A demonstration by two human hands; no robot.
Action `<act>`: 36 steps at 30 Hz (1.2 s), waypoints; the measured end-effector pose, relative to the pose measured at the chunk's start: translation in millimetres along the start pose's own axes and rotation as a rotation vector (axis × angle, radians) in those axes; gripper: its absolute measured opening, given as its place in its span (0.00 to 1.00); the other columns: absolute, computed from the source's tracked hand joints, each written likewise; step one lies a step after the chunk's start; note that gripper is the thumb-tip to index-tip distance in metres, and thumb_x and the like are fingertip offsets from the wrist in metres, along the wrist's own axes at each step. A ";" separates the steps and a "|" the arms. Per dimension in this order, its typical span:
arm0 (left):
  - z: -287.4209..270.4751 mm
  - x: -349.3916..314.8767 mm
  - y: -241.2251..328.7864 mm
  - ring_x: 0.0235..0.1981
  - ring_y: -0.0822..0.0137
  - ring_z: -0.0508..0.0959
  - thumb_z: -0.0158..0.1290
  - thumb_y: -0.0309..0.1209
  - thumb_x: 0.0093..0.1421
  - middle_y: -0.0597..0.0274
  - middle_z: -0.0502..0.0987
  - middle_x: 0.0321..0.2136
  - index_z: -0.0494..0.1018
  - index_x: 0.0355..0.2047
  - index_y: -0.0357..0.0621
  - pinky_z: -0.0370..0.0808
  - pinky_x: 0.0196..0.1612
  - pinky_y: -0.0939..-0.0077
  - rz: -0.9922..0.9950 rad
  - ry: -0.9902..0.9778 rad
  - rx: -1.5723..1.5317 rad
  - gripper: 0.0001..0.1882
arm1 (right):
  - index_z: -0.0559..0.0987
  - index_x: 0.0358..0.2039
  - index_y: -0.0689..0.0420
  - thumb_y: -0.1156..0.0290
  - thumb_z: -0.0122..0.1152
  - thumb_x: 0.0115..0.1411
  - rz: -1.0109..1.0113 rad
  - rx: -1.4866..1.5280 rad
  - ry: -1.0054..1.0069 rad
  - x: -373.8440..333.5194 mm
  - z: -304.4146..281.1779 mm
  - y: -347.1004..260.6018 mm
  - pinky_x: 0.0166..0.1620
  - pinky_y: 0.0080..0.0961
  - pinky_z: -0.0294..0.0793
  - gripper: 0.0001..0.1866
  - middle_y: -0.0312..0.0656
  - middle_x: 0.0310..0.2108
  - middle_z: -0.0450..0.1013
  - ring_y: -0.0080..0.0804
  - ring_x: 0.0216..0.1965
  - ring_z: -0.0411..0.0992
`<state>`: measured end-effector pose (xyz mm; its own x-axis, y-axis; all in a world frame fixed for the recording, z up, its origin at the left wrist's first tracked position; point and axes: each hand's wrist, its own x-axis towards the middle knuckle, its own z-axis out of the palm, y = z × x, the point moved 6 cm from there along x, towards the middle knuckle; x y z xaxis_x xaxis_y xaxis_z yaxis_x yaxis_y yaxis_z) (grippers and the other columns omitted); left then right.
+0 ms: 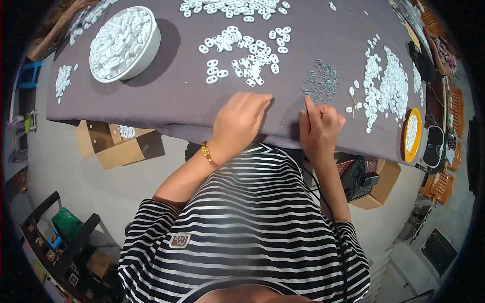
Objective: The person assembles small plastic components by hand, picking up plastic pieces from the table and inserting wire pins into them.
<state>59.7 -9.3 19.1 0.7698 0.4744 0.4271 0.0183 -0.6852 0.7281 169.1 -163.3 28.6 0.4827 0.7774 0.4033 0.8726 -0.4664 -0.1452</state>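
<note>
My left hand (240, 119), a beaded bracelet on its wrist, is just above the near edge of the cloth. Its fingers are pressed together and point right; whatever they may pinch is hidden. My right hand (321, 126) reaches with a stretched index finger to the near edge of a pile of small grey metal pins (323, 81). Its thumb is apart from that finger, and the other fingers are curled. Beyond my left hand lie loose white oval plastic pieces with two holes (255, 60). A small group of these ovals (217, 72) is to their left.
A white bowl (154, 48) heaped with white pieces stands at the far left of the grey tablecloth (177, 98). More small white pieces (394, 83) spread at right, near an orange-rimmed dish (406, 141). Cardboard boxes (118, 154) are below the table edge.
</note>
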 end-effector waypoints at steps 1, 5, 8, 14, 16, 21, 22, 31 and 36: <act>-0.2 -0.5 0.0 0.29 0.59 0.76 0.58 0.20 0.53 0.60 0.77 0.29 0.77 0.38 0.43 0.73 0.32 0.67 0.016 0.013 0.005 0.11 | 0.78 0.51 0.49 0.72 0.64 0.56 0.008 -0.032 -0.001 0.1 1.4 -0.7 0.43 0.33 0.59 0.20 0.37 0.32 0.67 0.32 0.35 0.67; 0.5 -1.8 -0.2 0.29 0.58 0.76 0.58 0.20 0.53 0.60 0.78 0.29 0.77 0.38 0.43 0.73 0.33 0.66 0.037 0.031 0.027 0.11 | 0.79 0.49 0.50 0.72 0.64 0.56 0.013 -0.011 -0.037 2.4 2.0 -5.2 0.45 0.32 0.59 0.18 0.37 0.31 0.69 0.32 0.34 0.68; -0.9 -1.1 0.1 0.30 0.58 0.76 0.59 0.20 0.53 0.60 0.78 0.30 0.77 0.38 0.42 0.73 0.33 0.66 0.052 0.023 0.018 0.11 | 0.81 0.43 0.52 0.71 0.65 0.56 0.135 0.239 0.010 1.8 -0.2 11.9 0.47 0.32 0.59 0.13 0.37 0.30 0.72 0.33 0.35 0.70; -2.6 -0.1 -2.8 0.30 0.58 0.77 0.59 0.24 0.55 0.60 0.78 0.28 0.77 0.35 0.42 0.74 0.32 0.66 0.030 0.069 -0.056 0.07 | 0.82 0.36 0.53 0.75 0.64 0.54 0.149 0.096 -0.001 18.4 1.0 18.1 0.48 0.32 0.60 0.08 0.35 0.31 0.75 0.31 0.35 0.71; -1.7 -1.5 -4.4 0.31 0.58 0.77 0.59 0.25 0.54 0.60 0.78 0.28 0.77 0.35 0.42 0.74 0.33 0.66 0.037 0.062 -0.055 0.07 | 0.81 0.35 0.52 0.74 0.64 0.54 0.116 0.048 0.025 22.4 1.7 16.4 0.48 0.32 0.59 0.07 0.34 0.30 0.75 0.31 0.35 0.71; -2.5 -0.8 -2.4 0.28 0.58 0.77 0.61 0.22 0.53 0.59 0.78 0.28 0.77 0.34 0.41 0.74 0.32 0.67 0.040 0.075 -0.056 0.08 | 0.81 0.33 0.51 0.73 0.65 0.53 0.121 0.034 0.050 24.8 3.2 20.8 0.47 0.31 0.59 0.05 0.33 0.30 0.74 0.28 0.35 0.71; -2.0 -1.6 -2.1 0.28 0.58 0.77 0.61 0.22 0.53 0.59 0.78 0.28 0.77 0.34 0.41 0.74 0.31 0.68 0.032 0.070 -0.049 0.08 | 0.81 0.32 0.51 0.71 0.64 0.54 0.104 0.023 0.036 23.0 5.4 20.1 0.46 0.33 0.58 0.05 0.33 0.28 0.72 0.29 0.35 0.70; 0.0 -1.5 -2.7 0.26 0.59 0.76 0.61 0.23 0.53 0.59 0.78 0.28 0.77 0.34 0.41 0.73 0.30 0.69 0.037 0.062 -0.049 0.08 | 0.80 0.31 0.52 0.71 0.66 0.53 0.248 0.215 0.049 17.1 -0.1 26.7 0.45 0.32 0.60 0.04 0.34 0.27 0.72 0.31 0.33 0.70; -0.2 -1.1 -3.3 0.27 0.59 0.76 0.61 0.23 0.53 0.59 0.78 0.28 0.77 0.34 0.41 0.73 0.31 0.69 0.026 0.054 -0.053 0.08 | 0.79 0.28 0.52 0.74 0.69 0.50 0.219 0.197 0.046 20.8 9.0 18.1 0.42 0.30 0.60 0.06 0.33 0.26 0.72 0.28 0.29 0.69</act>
<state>58.7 -7.5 16.3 0.7338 0.4871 0.4736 -0.0364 -0.6679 0.7434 195.7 -151.9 26.3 0.6609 0.6456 0.3826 0.7481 -0.5263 -0.4042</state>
